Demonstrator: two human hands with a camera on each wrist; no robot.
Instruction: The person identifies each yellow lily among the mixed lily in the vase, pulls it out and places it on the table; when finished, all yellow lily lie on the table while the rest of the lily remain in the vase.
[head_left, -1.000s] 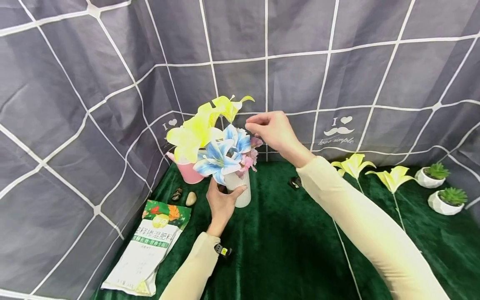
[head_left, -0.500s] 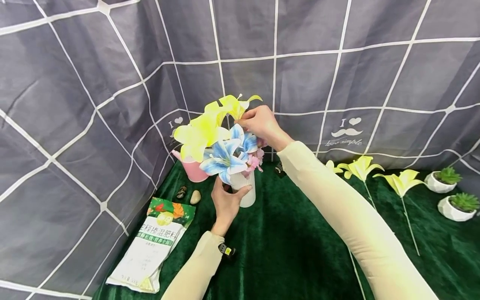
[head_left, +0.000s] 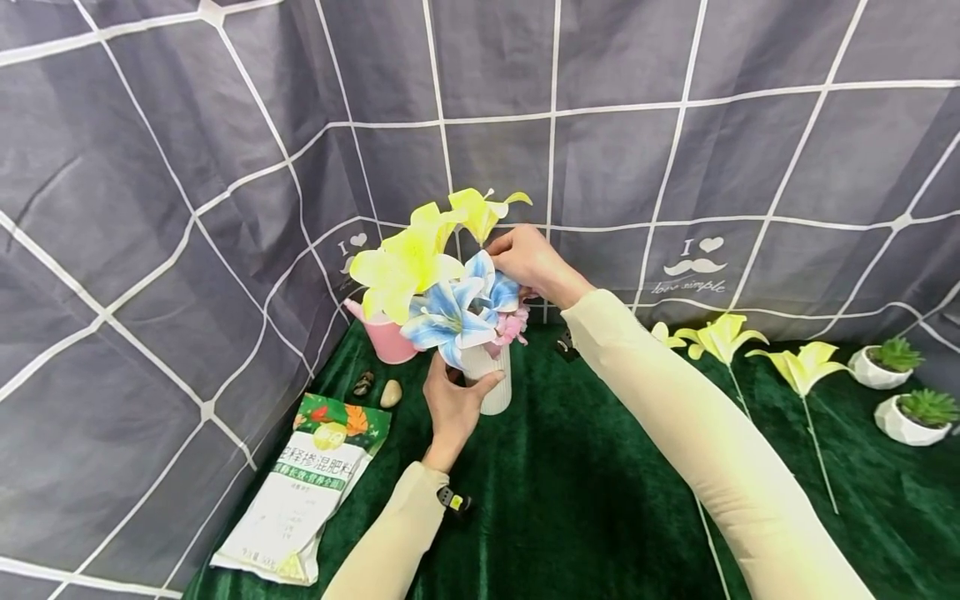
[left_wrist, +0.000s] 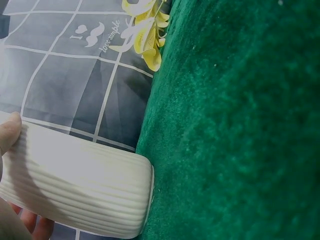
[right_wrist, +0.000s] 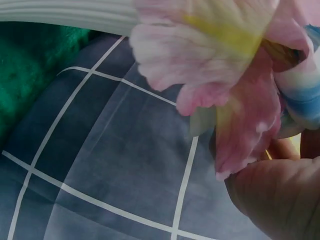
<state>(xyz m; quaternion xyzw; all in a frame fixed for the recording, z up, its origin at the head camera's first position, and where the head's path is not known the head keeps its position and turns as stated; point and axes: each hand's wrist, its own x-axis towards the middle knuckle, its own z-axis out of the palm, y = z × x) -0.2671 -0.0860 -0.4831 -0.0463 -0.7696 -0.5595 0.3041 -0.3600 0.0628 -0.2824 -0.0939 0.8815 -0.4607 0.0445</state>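
Note:
In the head view my left hand (head_left: 452, 408) grips a white ribbed vase (head_left: 495, 392) round its side. Blue lilies (head_left: 447, 317) and pink flowers (head_left: 512, 325) fill its mouth. Above them rises a yellow lily (head_left: 480, 212); my right hand (head_left: 534, 265) pinches its stem just below the bloom, fingertips partly hidden by blue petals. The left wrist view shows the vase (left_wrist: 85, 185) with my thumb (left_wrist: 9, 131) on one side and fingertips on the other. In the right wrist view a pink flower (right_wrist: 200, 55) hangs before my right thumb (right_wrist: 275, 195).
More yellow lilies (head_left: 397, 267) stand in a pink pot (head_left: 390, 343) behind left. Two stones (head_left: 391, 393) and a fertilizer bag (head_left: 288, 500) lie left. Loose yellow lilies (head_left: 801, 367) and two potted succulents (head_left: 911, 417) are at right on the green cloth (head_left: 585, 500). Grey curtain (head_left: 615, 167) surrounds.
My right hand has come in from the right to the yellow lily's stem, then shifted slightly down and right, the bloom moving right with it. The left hand keeps its hold on the vase.

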